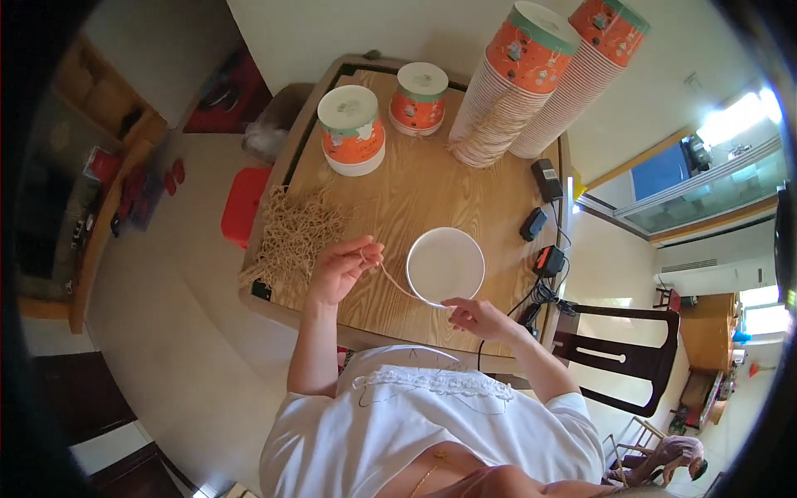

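My left hand [340, 270] is raised beside the white paper bucket [446, 266], its thumb and fingers pinching a thin beige cord [394, 280]. From there the cord sags across to the bucket's near rim. My right hand [481, 319] is at that rim with its fingers drawn together. Whatever lies between those fingertips is hidden, though the cord runs toward them. Upright on the table, the bucket has its mouth facing up. A tangled heap of beige cords [295, 228] lies left of my left hand, at the table's edge.
Two short stacks of orange-and-green paper buckets, one at left [353, 133] and one behind [418, 101], stand on the wooden table [382, 183]. Tall bucket stacks [510, 87] lean at back right. Black chargers [546, 180] and cables line the right edge. A dark chair [618, 357] stands beyond.
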A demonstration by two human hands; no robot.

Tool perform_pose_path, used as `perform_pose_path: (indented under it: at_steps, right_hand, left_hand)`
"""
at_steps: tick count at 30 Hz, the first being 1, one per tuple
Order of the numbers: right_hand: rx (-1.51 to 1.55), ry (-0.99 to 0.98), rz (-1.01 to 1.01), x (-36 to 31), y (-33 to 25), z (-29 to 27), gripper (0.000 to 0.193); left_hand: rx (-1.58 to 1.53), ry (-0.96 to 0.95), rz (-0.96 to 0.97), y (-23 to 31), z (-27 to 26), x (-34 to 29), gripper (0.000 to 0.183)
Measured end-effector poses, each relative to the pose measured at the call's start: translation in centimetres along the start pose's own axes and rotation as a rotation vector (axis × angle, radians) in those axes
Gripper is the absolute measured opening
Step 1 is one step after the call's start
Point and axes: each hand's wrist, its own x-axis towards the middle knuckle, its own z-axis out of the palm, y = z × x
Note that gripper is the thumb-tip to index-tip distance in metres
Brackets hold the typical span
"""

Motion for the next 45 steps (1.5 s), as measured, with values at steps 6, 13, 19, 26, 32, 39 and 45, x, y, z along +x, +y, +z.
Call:
perform_pose_path:
  at_steps: [6, 13, 19, 26, 32, 39, 45]
  right_hand:
    - [-0.673, 0.757, -0.491, 5.2, -0.5, -6.3, 0.017]
    - [-0.409, 0.431, 0.119, 8.5, 1.8, -2.7, 0.024]
    - [0.091, 0.494, -0.385, 5.5, -3.7, 0.7, 0.039]
    - [-0.034, 0.347, -0.383, 3.2, -5.1, 0.7, 0.023]
    - [-0.052, 0.485, -0.339, 1.0, -5.0, 1.0, 0.011]
    - [-0.364, 0.465, -0.222, -0.1, -3.7, 2.3, 0.017]
    - [-0.373, 0.385, -0.331, 1.2, -4.3, 1.1, 0.017]
  left_hand:
    - [0.187, 0.030, 0.041, 0.2, 2.5, 0.5, 0.016]
    - [1.089, 0.184, 0.084, -3.2, 3.3, 0.7, 0.007]
    - [1.150, 0.196, 0.042, -6.0, 2.3, -1.0, 0.009]
    - [1.059, 0.101, -0.164, -6.5, 4.0, -1.2, 0.012]
    - [1.187, 0.065, -0.219, -6.5, 4.3, -2.2, 0.011]
    - [1.286, -0.191, -0.236, -6.9, 3.8, -2.1, 0.024]
    - [1.076, -0.278, -0.139, -8.9, 4.8, -1.4, 0.044]
